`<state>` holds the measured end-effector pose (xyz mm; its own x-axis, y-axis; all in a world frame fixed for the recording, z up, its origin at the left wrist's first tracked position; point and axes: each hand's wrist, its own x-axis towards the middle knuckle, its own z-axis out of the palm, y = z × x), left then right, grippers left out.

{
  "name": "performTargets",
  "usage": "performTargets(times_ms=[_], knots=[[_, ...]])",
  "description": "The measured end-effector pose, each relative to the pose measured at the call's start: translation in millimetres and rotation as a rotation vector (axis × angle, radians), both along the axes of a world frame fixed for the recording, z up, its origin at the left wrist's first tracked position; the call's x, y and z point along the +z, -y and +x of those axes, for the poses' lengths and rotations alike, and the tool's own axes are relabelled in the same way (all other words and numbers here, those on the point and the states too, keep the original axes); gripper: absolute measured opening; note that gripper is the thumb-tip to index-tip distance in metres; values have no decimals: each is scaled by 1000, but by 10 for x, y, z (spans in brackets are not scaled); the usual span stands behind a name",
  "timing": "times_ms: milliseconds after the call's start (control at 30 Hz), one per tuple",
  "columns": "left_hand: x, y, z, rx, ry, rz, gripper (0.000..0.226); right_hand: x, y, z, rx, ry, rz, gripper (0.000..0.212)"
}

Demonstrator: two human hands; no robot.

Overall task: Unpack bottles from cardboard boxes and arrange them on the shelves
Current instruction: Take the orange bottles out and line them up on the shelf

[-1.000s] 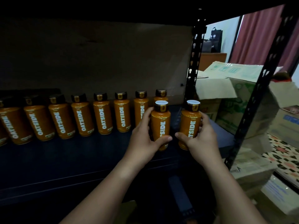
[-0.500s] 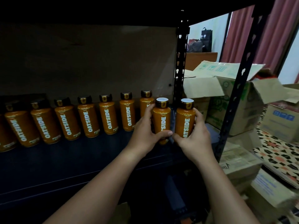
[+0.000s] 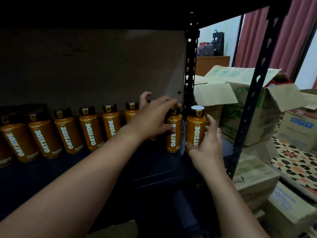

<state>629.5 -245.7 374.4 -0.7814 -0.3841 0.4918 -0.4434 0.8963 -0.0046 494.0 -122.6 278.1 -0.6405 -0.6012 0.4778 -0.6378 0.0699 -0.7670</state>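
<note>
Head-worn, wide-angle; looking forward and slightly down, close into a dark shelf [image 3: 154,170] bay, with cardboard boxes [image 3: 257,117] at the right edge.

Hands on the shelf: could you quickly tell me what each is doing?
Left hand: fingers gripping the second-last bottle.
Right hand: gripping the end bottle.
</note>
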Motion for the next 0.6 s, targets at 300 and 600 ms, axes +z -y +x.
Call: performTargets(times_ms=[300, 600], knots=[[136, 324, -416, 66, 151, -8, 74, -63, 399, -291, -79, 52, 17, 84], [196, 550, -488, 83, 189, -9, 82, -66, 770, -494, -69, 45, -1, 78]])
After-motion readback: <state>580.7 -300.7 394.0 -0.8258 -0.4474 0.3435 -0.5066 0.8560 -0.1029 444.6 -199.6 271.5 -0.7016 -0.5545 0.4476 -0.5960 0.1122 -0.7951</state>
